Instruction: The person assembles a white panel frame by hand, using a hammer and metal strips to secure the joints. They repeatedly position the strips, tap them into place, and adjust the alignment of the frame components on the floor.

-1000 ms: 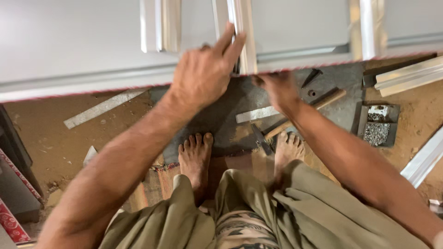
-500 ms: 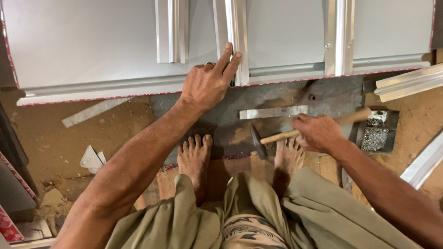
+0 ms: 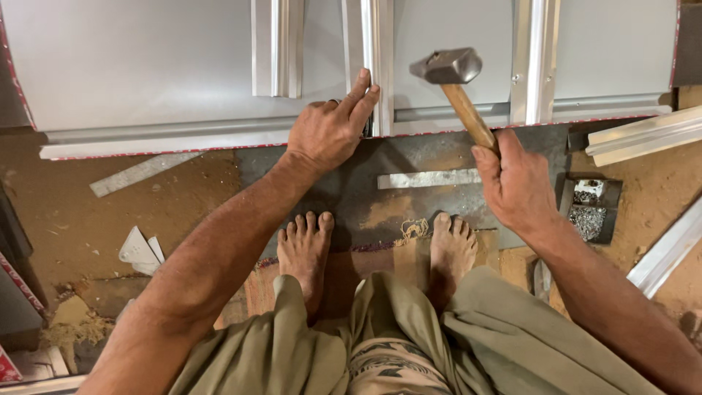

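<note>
Nearest the camera: olive-green cloth over bent knees, then two bare feet (image 3: 306, 245) on a worn brown mat at the near edge of a dark flat metal plate (image 3: 351, 192) lying on the sandy dirt floor (image 3: 183, 205). On that plate, between the hands, lies a flat grey steel strip (image 3: 428, 178). At right a small dark tray of grey metal bits (image 3: 589, 213) sits on the floor, with pale aluminium channel offcuts (image 3: 643, 135) beyond it; at left a loose grey strip and white scraps. Right hand (image 3: 515, 181) is closed around the wooden handle of a steel-headed hammer (image 3: 447, 67), gripping low on the handle, head raised over the far work and just right of the middle rail. Left hand (image 3: 330, 132) lies flat, palm down, fingers extended, pressing the near end of the middle upright aluminium rail (image 3: 376, 58) where it meets the near edge of the large grey sheet-metal panel (image 3: 146, 66); the hand grasps nothing. Two more upright rails sit on the panel, one left, one right. Judgement: the step looks like striking near the rail's end while the left hand steadies it. To do it well, keep the left fingers on the rail's left side, clear of the strike spot, hold the rail square to the panel edge, use short controlled blows with the face flat so the thin aluminium doesn't dent.
</note>
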A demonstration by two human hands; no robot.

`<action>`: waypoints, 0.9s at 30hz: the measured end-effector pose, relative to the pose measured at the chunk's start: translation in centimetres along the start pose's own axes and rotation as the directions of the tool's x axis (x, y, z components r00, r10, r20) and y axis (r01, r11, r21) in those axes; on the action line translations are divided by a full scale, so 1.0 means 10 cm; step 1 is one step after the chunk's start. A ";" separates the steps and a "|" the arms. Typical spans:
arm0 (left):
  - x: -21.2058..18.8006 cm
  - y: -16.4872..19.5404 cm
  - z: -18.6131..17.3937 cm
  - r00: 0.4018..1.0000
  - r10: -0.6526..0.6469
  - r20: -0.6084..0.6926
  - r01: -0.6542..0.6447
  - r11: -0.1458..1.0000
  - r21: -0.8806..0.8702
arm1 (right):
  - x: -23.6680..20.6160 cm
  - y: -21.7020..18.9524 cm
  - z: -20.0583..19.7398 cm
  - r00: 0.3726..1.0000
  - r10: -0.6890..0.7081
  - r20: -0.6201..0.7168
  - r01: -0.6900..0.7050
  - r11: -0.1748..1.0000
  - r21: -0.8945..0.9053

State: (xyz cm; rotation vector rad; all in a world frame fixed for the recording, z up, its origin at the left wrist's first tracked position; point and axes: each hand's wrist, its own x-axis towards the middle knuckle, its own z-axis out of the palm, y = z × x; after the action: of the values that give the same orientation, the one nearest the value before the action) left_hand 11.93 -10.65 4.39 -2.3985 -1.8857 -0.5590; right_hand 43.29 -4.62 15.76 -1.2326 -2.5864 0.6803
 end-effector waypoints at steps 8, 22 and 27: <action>0.00 0.00 -0.01 1.000 0.010 -0.012 -0.010 1.000 0.009 | 0.15 0.01 0.13 0.980 0.066 0.187 -0.059 0.997 -0.042; -0.02 0.00 -0.06 1.000 0.013 0.014 -0.013 1.000 0.002 | 0.15 -0.09 0.13 1.000 0.004 0.009 -0.004 1.000 0.017; -0.03 0.03 -0.06 1.000 0.022 -0.011 -0.022 1.000 0.013 | 0.21 -0.21 0.04 0.972 0.093 0.218 -0.039 0.970 -0.238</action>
State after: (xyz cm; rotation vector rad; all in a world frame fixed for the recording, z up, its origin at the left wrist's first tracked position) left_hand 11.97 -11.16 4.87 -2.3997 -1.8510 -0.5561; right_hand 40.39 -4.25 16.40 -1.3889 -2.8940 0.5736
